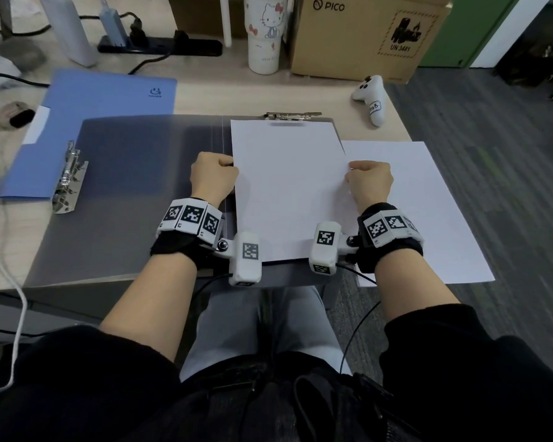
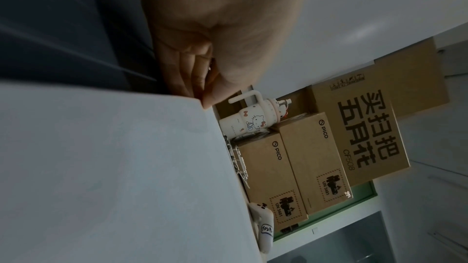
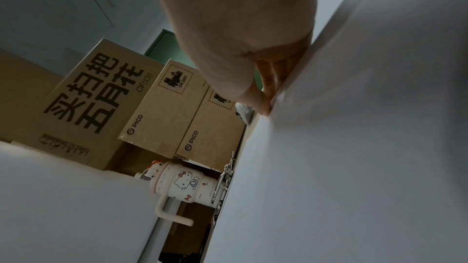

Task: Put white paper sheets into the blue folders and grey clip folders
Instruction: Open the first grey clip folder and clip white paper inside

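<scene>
An open grey clip folder [image 1: 134,193] lies across the desk in front of me, with a metal clip [image 1: 292,115] at the top of its right half. A white paper sheet [image 1: 288,189] lies on that right half, its top edge just below the clip. My left hand [image 1: 213,177] pinches the sheet's left edge [image 2: 200,99], and my right hand [image 1: 369,180] pinches its right edge [image 3: 272,105]. A blue folder [image 1: 109,100] with a lever clip [image 1: 69,177] lies partly under the grey folder at the left. More white paper [image 1: 428,202] lies to the right.
A white cartoon mug [image 1: 264,33], cardboard boxes [image 1: 364,33] and a power strip [image 1: 160,46] stand along the desk's back. A white controller [image 1: 372,97] lies at the back right. The loose paper overhangs the desk's right edge above grey carpet [image 1: 492,138].
</scene>
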Motion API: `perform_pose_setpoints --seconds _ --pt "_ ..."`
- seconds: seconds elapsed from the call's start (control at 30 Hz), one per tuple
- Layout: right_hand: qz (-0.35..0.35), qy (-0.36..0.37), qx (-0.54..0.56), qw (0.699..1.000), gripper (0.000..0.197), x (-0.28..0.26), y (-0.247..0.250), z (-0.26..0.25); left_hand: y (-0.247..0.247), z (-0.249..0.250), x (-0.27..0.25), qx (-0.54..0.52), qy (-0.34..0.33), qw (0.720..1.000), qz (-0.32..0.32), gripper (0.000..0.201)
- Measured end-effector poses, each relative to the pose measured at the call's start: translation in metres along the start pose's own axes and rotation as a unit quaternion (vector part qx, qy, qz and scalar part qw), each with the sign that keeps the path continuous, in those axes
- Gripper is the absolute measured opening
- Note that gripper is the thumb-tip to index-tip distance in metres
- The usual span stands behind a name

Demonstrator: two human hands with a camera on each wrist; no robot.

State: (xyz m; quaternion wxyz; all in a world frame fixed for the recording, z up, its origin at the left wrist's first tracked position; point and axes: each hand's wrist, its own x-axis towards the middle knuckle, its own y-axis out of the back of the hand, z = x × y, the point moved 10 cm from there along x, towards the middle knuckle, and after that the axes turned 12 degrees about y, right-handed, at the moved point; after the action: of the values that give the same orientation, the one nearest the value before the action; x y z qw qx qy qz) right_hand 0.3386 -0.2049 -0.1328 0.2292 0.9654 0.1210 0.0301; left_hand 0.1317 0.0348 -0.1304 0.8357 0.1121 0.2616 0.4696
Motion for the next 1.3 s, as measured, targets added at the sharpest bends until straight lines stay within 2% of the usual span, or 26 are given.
perform_pose_setpoints --seconds 0.17,0.27,0.37,0.57,0.67,0.77,0.83,0.87,0.93,0.97,1.07,1.13,1.23,1.27,1.3 --pt "-0.016 0.011 -0.048 0.999 0.030 0.002 0.000 -0.003 0.000 0.003 -0.002 0.042 -0.006 0.999 -0.002 0.023" --pt "-0.019 0.013 -0.069 0.997 0.029 0.003 0.000 -0.002 0.003 0.011 -0.010 0.060 -0.011 0.998 0.004 0.030" --pt "-0.026 0.013 -0.074 0.997 0.029 0.003 -0.002 -0.003 0.005 0.016 -0.014 0.069 -0.017 0.997 0.006 0.022" --pt "-0.038 0.018 -0.089 0.995 0.029 0.003 -0.004 -0.005 0.007 0.012 -0.010 0.077 -0.005 0.997 0.010 0.030" --pt "-0.043 0.023 -0.095 0.994 0.027 0.003 -0.005 -0.006 0.008 0.014 -0.012 0.094 -0.016 0.995 0.023 0.040" --pt "-0.051 0.028 -0.101 0.993 0.026 0.004 -0.006 -0.007 0.009 0.015 -0.013 0.105 -0.022 0.994 0.032 0.034" --pt "-0.064 0.028 -0.096 0.993 0.017 0.007 -0.007 -0.006 0.010 0.013 -0.011 0.104 -0.011 0.994 0.028 0.019" --pt "-0.072 0.029 -0.093 0.993 0.009 0.006 -0.007 -0.010 0.011 0.012 -0.009 0.107 -0.008 0.994 0.030 0.026" --pt "-0.083 0.036 -0.077 0.993 0.042 0.009 -0.008 -0.016 0.016 0.014 -0.006 0.121 -0.007 0.992 0.036 0.038" --pt "-0.089 0.045 -0.064 0.993 0.050 0.011 -0.009 -0.020 0.019 0.018 -0.006 0.124 -0.013 0.991 0.043 0.039" --pt "-0.129 0.053 -0.058 0.989 0.056 0.015 -0.015 -0.034 0.021 0.037 -0.006 0.122 -0.050 0.990 0.051 0.037" --pt "-0.153 0.049 -0.075 0.984 0.053 0.018 -0.023 -0.041 0.009 0.051 -0.007 0.128 -0.080 0.988 0.025 0.040" --pt "-0.175 0.060 -0.084 0.979 0.048 0.024 -0.036 -0.052 -0.025 0.065 -0.008 0.174 -0.114 0.977 -0.051 0.047" --pt "-0.179 0.060 -0.082 0.979 0.038 0.026 -0.042 -0.055 -0.036 0.067 -0.007 0.192 -0.122 0.971 -0.074 0.050" --pt "-0.184 0.065 -0.077 0.978 0.020 0.027 -0.047 -0.060 -0.046 0.069 -0.005 0.211 -0.131 0.964 -0.093 0.053"
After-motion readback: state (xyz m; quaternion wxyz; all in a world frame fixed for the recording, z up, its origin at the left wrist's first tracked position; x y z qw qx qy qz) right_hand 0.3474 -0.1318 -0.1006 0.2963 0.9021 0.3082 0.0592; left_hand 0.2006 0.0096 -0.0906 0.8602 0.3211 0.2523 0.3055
